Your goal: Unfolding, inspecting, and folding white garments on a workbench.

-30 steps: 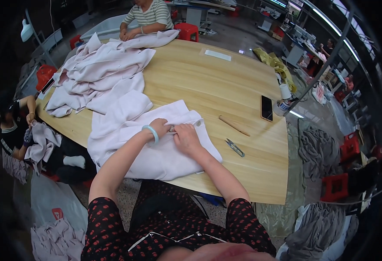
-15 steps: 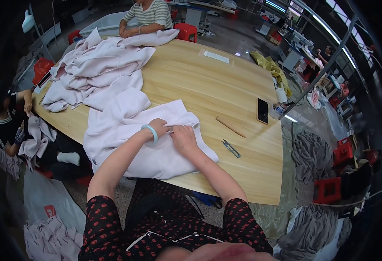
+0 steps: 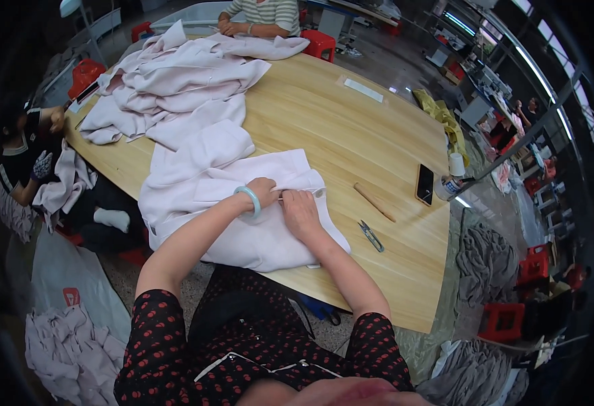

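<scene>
A pale pink garment point(image 3: 182, 193) lies bunched at the near edge of the table. My left hand point(image 3: 264, 191), with a light green bangle point(image 3: 251, 201) at its wrist, pinches the cloth near the garment's right side. Close beside it, my right hand point(image 3: 301, 212) has its fingers curled on the same fold. A small roundish spot, perhaps a button, shows on the cloth just right of that hand. Whether anything small sits between the fingertips is hidden. Thread snips point(image 3: 371, 236) and a thin wooden stick point(image 3: 374, 201) lie to the right.
More pink garments point(image 3: 182, 81) are heaped at the table's far left. A phone point(image 3: 424, 184) and a jar point(image 3: 448, 188) stand near the right edge of the wooden table point(image 3: 324, 101). One person sits beyond the heap, another at left holding pink cloth. Grey cloth piles point(image 3: 483, 260) lie right.
The whole view has shifted, so the table appears a little farther right. Both hands stay on the same fold, with only slight finger movement. The person at left has changed arm position.
</scene>
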Tool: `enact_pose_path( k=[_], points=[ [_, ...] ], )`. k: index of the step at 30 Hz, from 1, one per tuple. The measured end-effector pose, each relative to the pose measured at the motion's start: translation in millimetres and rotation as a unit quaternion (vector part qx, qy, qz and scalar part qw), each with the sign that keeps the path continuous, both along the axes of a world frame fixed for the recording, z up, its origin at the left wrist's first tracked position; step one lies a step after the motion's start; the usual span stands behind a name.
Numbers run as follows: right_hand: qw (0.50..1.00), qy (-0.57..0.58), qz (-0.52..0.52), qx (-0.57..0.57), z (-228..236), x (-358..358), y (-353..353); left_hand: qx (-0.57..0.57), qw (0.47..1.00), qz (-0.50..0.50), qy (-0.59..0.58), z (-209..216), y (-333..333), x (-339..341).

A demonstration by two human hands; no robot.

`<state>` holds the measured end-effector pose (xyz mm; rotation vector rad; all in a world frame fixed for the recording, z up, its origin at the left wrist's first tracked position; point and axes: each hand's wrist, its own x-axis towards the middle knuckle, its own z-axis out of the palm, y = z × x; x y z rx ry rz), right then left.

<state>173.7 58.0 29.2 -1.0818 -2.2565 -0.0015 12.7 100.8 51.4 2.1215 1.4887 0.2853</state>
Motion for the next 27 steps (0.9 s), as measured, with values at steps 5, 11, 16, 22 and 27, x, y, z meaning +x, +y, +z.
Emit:
enact_pose_path(
  k=[5,11,16,22,27],
  points=[
    [0.995,-0.038,-0.015,-0.089,15.9,-4.5,-3.2,-0.031,1.0,0.002,0.0,-26.7,17.4,3.8],
    [1.0,0.012,0.001,0.018,-6.5,6.2,-9.8,-0.034,0.998,0.018,0.043,-19.9,8.4,22.6],
    [0.999,0.039,-0.003,-0.008,-7.7,4.9,-8.0,-0.069,0.995,0.078,0.005,-8.6,7.0,18.8],
    [0.989,0.077,-0.026,-0.127,-6.7,3.0,-2.7,-0.1,0.993,0.071,-0.003,-5.5,4.9,17.4],
    [0.979,0.109,-0.044,-0.167,-3.4,-4.2,-4.9,-0.128,0.986,0.099,-0.031,-17.6,11.1,14.5]
  ],
)
